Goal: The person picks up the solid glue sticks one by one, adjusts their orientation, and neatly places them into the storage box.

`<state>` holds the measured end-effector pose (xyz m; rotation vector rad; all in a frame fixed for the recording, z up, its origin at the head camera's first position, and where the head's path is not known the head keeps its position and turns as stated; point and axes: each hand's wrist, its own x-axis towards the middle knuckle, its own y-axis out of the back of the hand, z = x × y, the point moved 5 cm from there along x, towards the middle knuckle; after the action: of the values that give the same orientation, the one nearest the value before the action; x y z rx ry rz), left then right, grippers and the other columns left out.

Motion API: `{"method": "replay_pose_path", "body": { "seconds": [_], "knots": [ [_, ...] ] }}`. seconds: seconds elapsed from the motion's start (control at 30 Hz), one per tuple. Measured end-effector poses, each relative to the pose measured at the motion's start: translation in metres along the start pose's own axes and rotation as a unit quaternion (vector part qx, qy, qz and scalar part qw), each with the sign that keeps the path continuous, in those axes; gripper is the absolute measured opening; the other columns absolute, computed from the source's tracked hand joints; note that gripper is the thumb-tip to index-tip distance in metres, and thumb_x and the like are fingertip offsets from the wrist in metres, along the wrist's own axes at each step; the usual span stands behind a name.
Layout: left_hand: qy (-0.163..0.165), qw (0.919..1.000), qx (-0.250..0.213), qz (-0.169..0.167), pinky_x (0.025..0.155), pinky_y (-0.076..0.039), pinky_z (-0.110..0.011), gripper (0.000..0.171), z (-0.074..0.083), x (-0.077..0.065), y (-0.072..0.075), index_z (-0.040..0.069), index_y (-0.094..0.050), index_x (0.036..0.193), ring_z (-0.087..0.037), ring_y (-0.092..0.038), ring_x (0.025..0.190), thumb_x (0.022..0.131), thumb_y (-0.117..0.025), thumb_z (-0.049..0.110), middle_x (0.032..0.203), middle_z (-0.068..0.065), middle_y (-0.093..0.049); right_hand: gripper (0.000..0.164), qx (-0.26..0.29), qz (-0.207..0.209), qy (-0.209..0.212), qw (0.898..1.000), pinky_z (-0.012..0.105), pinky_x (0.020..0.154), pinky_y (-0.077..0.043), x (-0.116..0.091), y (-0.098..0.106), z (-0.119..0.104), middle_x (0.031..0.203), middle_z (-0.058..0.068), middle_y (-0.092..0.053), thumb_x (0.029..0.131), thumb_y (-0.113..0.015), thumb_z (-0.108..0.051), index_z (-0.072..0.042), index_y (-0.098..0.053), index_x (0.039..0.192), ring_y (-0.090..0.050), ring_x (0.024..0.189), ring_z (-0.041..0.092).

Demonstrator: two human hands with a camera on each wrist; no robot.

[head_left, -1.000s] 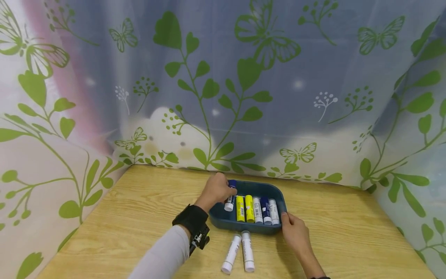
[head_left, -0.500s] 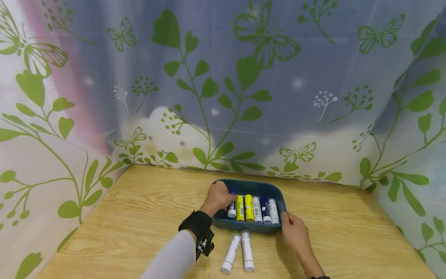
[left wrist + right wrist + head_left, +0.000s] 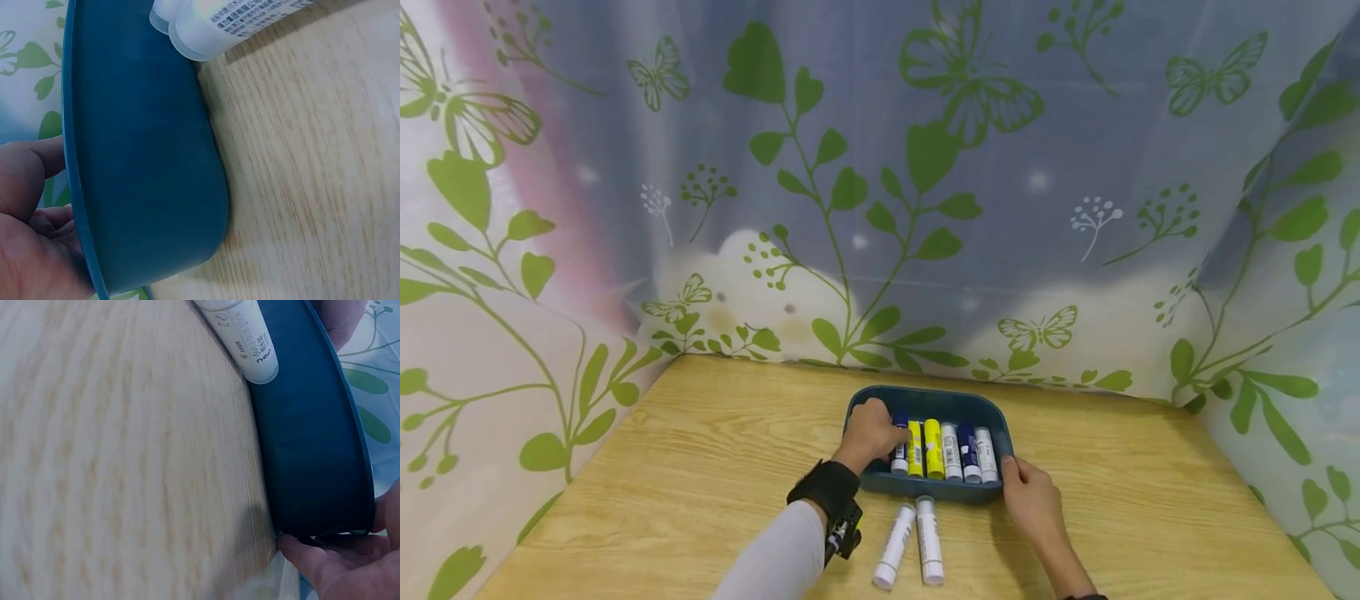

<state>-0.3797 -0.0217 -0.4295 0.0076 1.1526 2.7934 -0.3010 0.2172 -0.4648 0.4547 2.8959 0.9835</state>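
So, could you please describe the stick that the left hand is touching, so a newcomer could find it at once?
On the wooden table sits a dark teal tray holding a row of sticks. The left hand touches the leftmost stick: white body, dark blue cap, beside two yellow ones.

Small print runs along the white glue stick [image 3: 240,339] just beside the right hand [image 3: 340,565], too blurred to read; nothing else carries legible text.
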Motion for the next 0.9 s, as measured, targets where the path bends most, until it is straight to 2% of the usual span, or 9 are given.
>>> {"method": "replay_pose_path", "body": {
  "seconds": [0.2,0.47,0.7,0.9],
  "knots": [
    [0.014,0.9999,0.006,0.002,0.053,-0.049,-0.03,0.025,0.003,-0.001,-0.003,0.002,-0.064,0.076,-0.024,-0.067,0.057,0.088,-0.079,0.017,0.063,-0.01,-0.064,0.037,-0.001,0.0,-0.003,1.0,0.033,0.061,-0.036,0.0,0.001,-0.001,0.069,0.004,-0.047,0.107,-0.045,-0.03,-0.004,-0.072,0.106,-0.051,0.075,0.024],
    [0.016,0.9999,0.0,0.004,0.051,-0.047,-0.03,0.023,0.001,0.001,-0.008,0.001,-0.068,0.077,-0.021,-0.063,0.054,0.089,-0.079,0.018,0.063,-0.009,-0.064,0.039,-0.004,0.001,-0.002,1.0,0.034,0.064,-0.038,-0.001,0.002,-0.004,0.078,0.009,-0.056,0.107,-0.046,-0.028,-0.002,-0.072,0.118,-0.053,0.081,0.028],
    [0.007,0.9999,0.009,0.009,0.052,-0.044,-0.03,0.023,0.001,0.001,-0.011,0.001,-0.068,0.078,-0.021,-0.061,0.053,0.088,-0.08,0.019,0.059,-0.008,-0.061,0.036,-0.003,0.007,0.001,1.0,0.034,0.062,-0.036,-0.001,0.002,-0.004,0.077,0.009,-0.056,0.106,-0.046,-0.027,-0.002,-0.073,0.109,-0.052,0.078,0.027],
    [0.016,0.9997,0.01,0.017,0.051,-0.047,-0.029,0.025,0.002,0.001,-0.012,-0.004,-0.068,0.093,-0.019,-0.06,0.052,0.087,-0.08,0.017,0.066,-0.01,-0.063,0.035,-0.001,0.005,-0.001,1.0,0.033,0.061,-0.035,0.0,0.001,-0.002,0.075,0.007,-0.054,0.107,-0.046,-0.028,-0.004,-0.071,0.102,-0.052,0.077,0.026]
  ]
}}
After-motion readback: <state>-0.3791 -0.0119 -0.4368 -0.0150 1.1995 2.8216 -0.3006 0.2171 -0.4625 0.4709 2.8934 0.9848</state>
